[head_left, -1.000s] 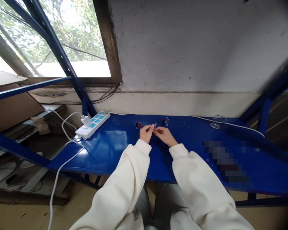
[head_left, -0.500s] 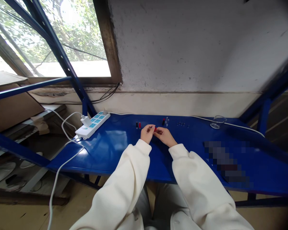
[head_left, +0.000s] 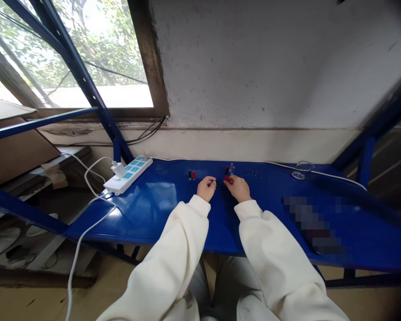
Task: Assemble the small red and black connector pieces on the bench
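A: What are the hands doing?

B: The right hand pinches a small red piece at its fingertips, low over the blue tabletop. The left hand is curled, thumb against fingers. I cannot tell whether it grips anything.

A: And around them?

B: Just beyond the right fingertips stands a cluster of black and clear pieces. Beyond the left hand is a black-and-red pair. A white power strip lies well off to that hand's left.
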`<state>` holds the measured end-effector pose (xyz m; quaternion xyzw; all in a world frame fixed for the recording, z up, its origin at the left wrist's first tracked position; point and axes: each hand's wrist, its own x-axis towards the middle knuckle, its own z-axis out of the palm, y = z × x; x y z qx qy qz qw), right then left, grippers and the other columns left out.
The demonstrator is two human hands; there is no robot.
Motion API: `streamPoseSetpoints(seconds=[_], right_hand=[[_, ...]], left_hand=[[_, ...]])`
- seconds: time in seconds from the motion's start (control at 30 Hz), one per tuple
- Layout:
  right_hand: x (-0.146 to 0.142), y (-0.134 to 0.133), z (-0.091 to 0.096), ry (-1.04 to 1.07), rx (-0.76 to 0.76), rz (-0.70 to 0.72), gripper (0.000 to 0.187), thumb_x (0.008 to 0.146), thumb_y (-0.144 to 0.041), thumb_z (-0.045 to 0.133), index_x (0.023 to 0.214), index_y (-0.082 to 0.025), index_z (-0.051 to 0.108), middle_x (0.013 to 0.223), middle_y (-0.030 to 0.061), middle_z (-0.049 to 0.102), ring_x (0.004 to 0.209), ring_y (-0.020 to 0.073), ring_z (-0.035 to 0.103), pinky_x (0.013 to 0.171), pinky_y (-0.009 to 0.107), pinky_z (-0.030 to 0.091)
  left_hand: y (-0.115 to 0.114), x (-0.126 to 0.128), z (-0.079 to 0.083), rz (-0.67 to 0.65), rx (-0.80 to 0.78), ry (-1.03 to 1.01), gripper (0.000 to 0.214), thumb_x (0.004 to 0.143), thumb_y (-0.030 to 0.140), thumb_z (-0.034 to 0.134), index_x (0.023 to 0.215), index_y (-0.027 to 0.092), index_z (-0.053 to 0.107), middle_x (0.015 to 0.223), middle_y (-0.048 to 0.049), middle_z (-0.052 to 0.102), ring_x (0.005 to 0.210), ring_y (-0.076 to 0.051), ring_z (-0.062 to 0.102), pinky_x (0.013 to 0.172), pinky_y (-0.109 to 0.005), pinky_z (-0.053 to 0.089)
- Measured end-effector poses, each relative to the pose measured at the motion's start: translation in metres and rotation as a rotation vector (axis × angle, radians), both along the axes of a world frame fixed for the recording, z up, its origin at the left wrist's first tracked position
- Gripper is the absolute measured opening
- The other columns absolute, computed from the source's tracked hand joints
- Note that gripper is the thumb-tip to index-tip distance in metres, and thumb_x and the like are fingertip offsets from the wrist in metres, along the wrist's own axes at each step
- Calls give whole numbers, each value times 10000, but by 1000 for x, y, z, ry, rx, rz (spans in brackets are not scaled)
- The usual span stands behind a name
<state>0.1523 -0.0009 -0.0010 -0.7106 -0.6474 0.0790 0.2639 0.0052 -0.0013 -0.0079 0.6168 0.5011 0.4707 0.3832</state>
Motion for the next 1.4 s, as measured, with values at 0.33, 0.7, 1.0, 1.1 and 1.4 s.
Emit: streamPoseSetpoints(seconds=[0.33, 0.7, 1.0, 1.1, 1.4], right_hand=[[13, 16, -8, -18, -60, -148, 200, 773, -356, 500, 826, -196, 607, 806, 53, 652, 781, 182, 602, 590, 237, 387], [10, 39, -16, -48, -47, -73, 186, 772, -331, 508, 803, -183, 616, 771, 68, 650, 756, 180, 606, 582, 235, 386], [13, 48, -16, -22, -57, -56, 171, 734, -327, 542, 761, -177, 619, 733, 61, 646, 729, 174, 601, 566, 230, 380], [14, 49, -16, -13, -57, -46, 180, 724, -344, 556, 738, -176, 618, 714, 56, 643, 711, 171, 598, 568, 231, 381], [19, 43, -13, 1, -76, -88, 257, 690, -436, 594, 665, -181, 623, 680, 59, 637, 687, 189, 599, 562, 248, 382]], left_hand=[[-7, 5, -5, -212, 230, 483, 250, 790, 326, 413, 781, 185, 619, 625, 5, 594, 552, -101, 506, 561, -210, 395], [-11, 6, -2, -211, 253, 552, 226, 785, 273, 410, 790, 199, 623, 663, 2, 606, 584, -115, 523, 591, -221, 396], [-14, 6, 0, -218, 284, 565, 203, 780, 249, 417, 790, 205, 615, 649, 1, 595, 555, -116, 506, 550, -220, 369], [-16, 6, 3, -222, 285, 569, 205, 783, 249, 412, 790, 206, 613, 652, 2, 596, 557, -117, 506, 547, -221, 366], [-17, 7, 4, -213, 275, 575, 215, 783, 252, 411, 797, 202, 620, 680, -7, 613, 562, -117, 512, 563, -224, 381]])
